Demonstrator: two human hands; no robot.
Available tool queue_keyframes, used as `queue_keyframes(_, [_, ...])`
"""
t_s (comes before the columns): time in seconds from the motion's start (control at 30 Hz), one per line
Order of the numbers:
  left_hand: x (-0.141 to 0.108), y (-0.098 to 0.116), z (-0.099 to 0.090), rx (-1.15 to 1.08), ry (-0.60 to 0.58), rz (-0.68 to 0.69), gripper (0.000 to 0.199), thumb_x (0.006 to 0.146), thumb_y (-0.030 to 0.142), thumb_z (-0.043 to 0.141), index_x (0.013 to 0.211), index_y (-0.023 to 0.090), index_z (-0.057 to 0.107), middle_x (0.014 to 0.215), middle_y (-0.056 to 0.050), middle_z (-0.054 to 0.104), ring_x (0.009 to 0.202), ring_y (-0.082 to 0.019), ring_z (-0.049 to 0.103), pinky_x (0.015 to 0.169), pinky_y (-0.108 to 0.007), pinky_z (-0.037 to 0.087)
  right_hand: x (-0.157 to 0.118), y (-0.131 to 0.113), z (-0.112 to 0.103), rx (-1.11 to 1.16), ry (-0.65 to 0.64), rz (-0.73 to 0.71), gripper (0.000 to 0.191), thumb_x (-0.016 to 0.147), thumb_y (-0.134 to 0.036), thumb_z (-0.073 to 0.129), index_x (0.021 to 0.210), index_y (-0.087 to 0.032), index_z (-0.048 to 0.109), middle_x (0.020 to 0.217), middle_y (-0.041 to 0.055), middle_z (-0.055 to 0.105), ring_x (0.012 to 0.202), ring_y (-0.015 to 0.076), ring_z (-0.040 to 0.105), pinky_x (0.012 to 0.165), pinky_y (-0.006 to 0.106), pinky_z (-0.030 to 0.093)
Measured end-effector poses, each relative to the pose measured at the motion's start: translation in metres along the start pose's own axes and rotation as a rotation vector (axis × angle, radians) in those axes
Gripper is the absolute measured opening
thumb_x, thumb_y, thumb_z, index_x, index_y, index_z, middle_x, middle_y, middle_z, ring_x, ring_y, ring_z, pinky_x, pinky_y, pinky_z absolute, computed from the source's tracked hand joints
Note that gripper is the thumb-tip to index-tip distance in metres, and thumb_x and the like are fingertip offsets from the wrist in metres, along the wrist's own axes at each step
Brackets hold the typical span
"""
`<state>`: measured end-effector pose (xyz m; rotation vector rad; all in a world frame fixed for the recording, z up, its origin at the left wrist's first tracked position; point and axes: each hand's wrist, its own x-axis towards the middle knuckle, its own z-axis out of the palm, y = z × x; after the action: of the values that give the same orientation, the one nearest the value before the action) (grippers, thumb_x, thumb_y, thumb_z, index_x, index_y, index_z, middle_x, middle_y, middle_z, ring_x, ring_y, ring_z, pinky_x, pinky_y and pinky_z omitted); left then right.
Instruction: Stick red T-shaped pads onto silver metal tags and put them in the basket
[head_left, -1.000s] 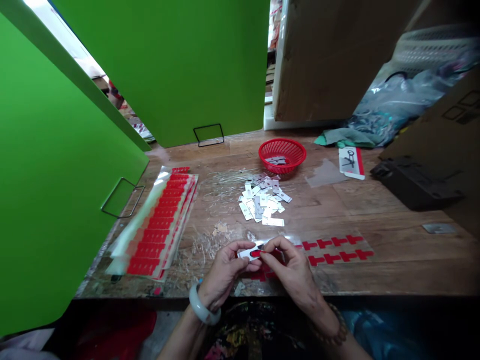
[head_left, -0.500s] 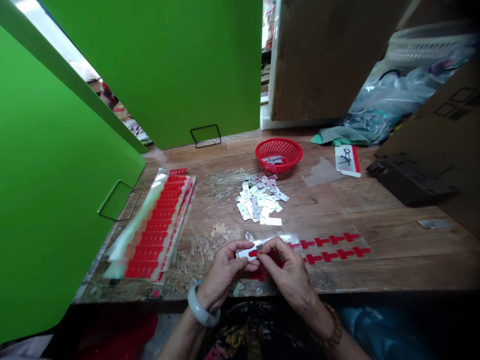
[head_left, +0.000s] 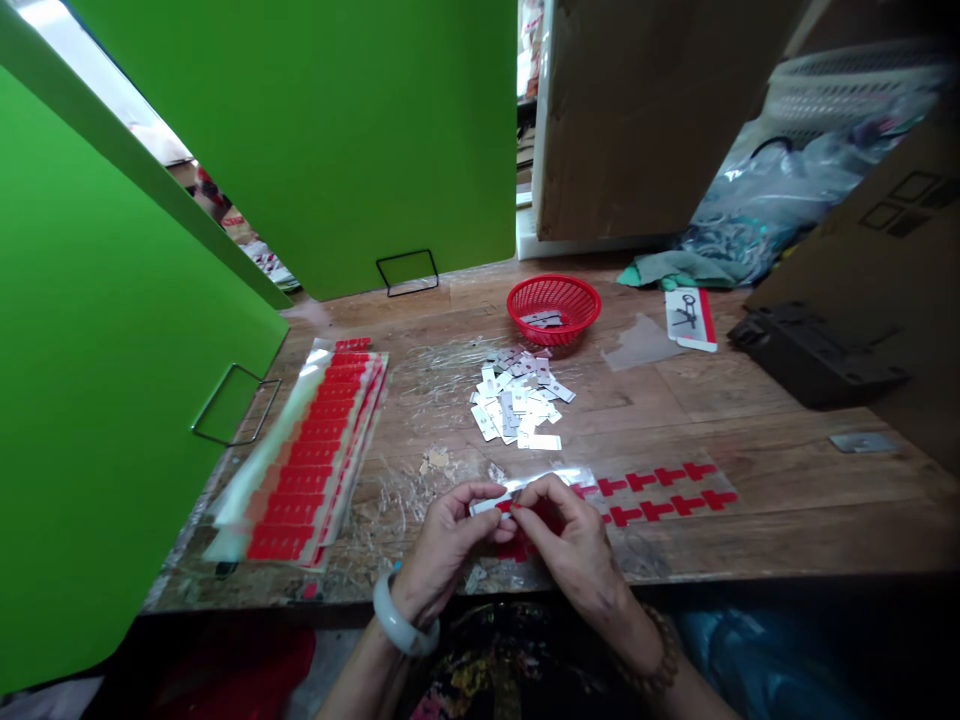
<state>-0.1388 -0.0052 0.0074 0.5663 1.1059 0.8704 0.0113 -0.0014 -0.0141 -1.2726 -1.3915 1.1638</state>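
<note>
Green panels [head_left: 322, 130] border the wood-grained surface [head_left: 795, 490] behind and at left; brown cardboard [head_left: 637, 120] stands farther right.

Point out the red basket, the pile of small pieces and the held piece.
Red basket [head_left: 559, 291]: head view, on the far inner wall.
Pile [head_left: 519, 402]: head view, around its middle.
Held piece [head_left: 487, 505]: head view, on its bare white part.

No words or numbers can be read. Dark square marks [head_left: 909, 203] stand on the right-hand carton [head_left: 847, 262]; the card [head_left: 686, 320] bears a black drawing beside a red band. Marks on the plates [head_left: 517, 405] and red strips [head_left: 304, 455] are too small to make out.
</note>
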Motion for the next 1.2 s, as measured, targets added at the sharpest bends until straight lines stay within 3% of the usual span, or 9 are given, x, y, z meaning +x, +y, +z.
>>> queue_keyframes(0.8, [0.004, 0.0, 0.005, 0.068, 0.085, 0.029, 0.033, 0.07, 0.031, 0.073, 0.094, 0.01, 0.062, 0.07, -0.005, 0.069, 0.062, -0.012, 0.065, 0.067, -0.024, 0.052, 0.0, 0.0, 0.003, 0.035, 0.005, 0.028, 0.01, 0.079, -0.022, 0.057, 0.07, -0.02, 0.055, 0.068, -0.0023, 0.057, 0.063, 0.0121, 0.055, 0.059, 0.022, 0.047])
queue_keyframes(0.97, [0.004, -0.004, 0.007, 0.172, 0.169, 0.15, 0.027, 0.067, 0.026, 0.075, 0.088, 0.011, 0.064, 0.066, -0.004, 0.069, 0.061, -0.014, 0.064, 0.064, -0.025, 0.052, -0.002, 0.0, 0.006, 0.021, 0.033, 0.044, 0.01, 0.078, -0.022, 0.059, 0.069, -0.02, 0.056, 0.069, -0.0011, 0.059, 0.066, 0.0136, 0.056, 0.061, 0.024, 0.047])
queue_keyframes(1.2, [0.003, -0.006, 0.011, 0.292, 0.259, 0.359, 0.014, 0.073, 0.022, 0.068, 0.086, 0.017, 0.068, 0.087, -0.006, 0.073, 0.08, -0.019, 0.067, 0.074, -0.026, 0.052, -0.009, 0.0, 0.017, 0.01, 0.152, 0.047, 0.011, 0.078, -0.025, 0.061, 0.068, -0.021, 0.059, 0.076, 0.002, 0.06, 0.075, 0.0173, 0.055, 0.068, 0.027, 0.046])
